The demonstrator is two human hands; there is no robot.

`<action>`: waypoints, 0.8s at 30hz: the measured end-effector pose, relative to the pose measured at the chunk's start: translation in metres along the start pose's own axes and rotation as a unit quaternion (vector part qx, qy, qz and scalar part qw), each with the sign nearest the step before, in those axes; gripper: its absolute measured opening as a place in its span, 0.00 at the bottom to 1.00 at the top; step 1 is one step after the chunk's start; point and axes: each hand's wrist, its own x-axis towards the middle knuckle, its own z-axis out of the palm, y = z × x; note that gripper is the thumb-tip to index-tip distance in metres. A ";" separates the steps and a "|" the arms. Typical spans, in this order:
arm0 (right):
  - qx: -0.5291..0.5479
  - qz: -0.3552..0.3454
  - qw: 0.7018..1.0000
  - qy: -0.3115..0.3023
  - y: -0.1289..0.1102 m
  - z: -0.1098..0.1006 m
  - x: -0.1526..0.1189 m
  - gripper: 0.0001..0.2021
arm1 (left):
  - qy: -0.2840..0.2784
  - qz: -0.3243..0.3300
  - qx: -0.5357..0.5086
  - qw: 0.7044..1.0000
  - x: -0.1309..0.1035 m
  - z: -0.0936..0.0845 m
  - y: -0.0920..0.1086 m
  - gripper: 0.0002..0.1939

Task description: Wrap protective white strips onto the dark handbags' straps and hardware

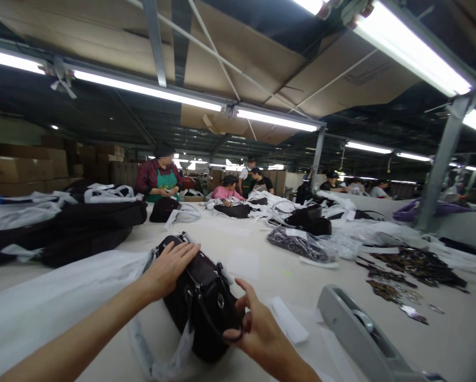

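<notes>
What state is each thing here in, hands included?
Left hand: fingers extended, resting on bag
Right hand: fingers bent, at bag's end
Bag: body unwrapped; zipped or not, unclear
Handle: wrapped in white
Packet: in clear plastic
Lights: lit
Boxes: stacked

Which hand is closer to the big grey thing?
Right. The right hand is at one end of the black bag, left of the grey thing. The left hand rests atop the bag, farther away.
</notes>
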 end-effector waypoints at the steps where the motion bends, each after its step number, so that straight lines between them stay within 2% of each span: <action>1: -0.020 -0.006 1.000 0.000 0.001 -0.004 -0.003 0.47 | 0.028 -0.013 -0.028 0.999 -0.008 -0.005 0.006 0.41; 3: -0.039 -0.012 0.999 -0.014 0.000 -0.009 -0.009 0.43 | 0.103 -0.053 -0.096 0.989 -0.027 -0.018 0.024 0.30; 5: 0.010 0.020 1.000 -0.021 -0.004 -0.007 -0.014 0.39 | 0.141 -0.116 -0.170 0.969 -0.047 -0.027 0.049 0.16; 7: 0.084 0.077 0.993 -0.012 -0.008 0.002 -0.013 0.37 | 0.094 -0.169 -0.261 0.946 -0.065 -0.027 0.073 0.13; 9: 0.136 0.103 0.985 0.010 -0.011 0.014 -0.009 0.36 | 0.051 -0.187 -0.318 0.928 -0.077 -0.017 0.092 0.13; 10: 0.150 0.100 0.983 0.022 -0.012 0.019 -0.007 0.35 | 0.066 -0.176 -0.320 0.929 -0.080 -0.010 0.098 0.13; 11: 0.158 0.089 0.983 0.034 -0.012 0.022 -0.005 0.32 | 0.104 -0.151 -0.300 0.936 -0.080 -0.004 0.101 0.12; 13: 0.172 0.059 0.982 0.052 -0.013 0.024 -0.004 0.28 | 0.203 -0.066 -0.219 0.952 -0.077 0.007 0.101 0.15; 15: 0.184 0.027 0.980 0.070 -0.016 0.020 -0.006 0.24 | 0.266 0.017 -0.134 0.954 -0.070 0.012 0.096 0.18; 18: 0.200 0.009 0.974 0.109 -0.023 0.009 -0.012 0.26 | 0.303 0.077 -0.036 0.949 -0.056 0.010 0.089 0.17; 21: 0.244 0.006 0.960 0.134 -0.031 0.003 -0.015 0.29 | 0.315 0.113 0.007 0.942 -0.044 0.006 0.089 0.17; 24: 0.359 -0.033 0.918 0.168 -0.033 0.004 -0.008 0.28 | 0.313 0.129 -0.018 0.941 -0.037 0.005 0.095 0.15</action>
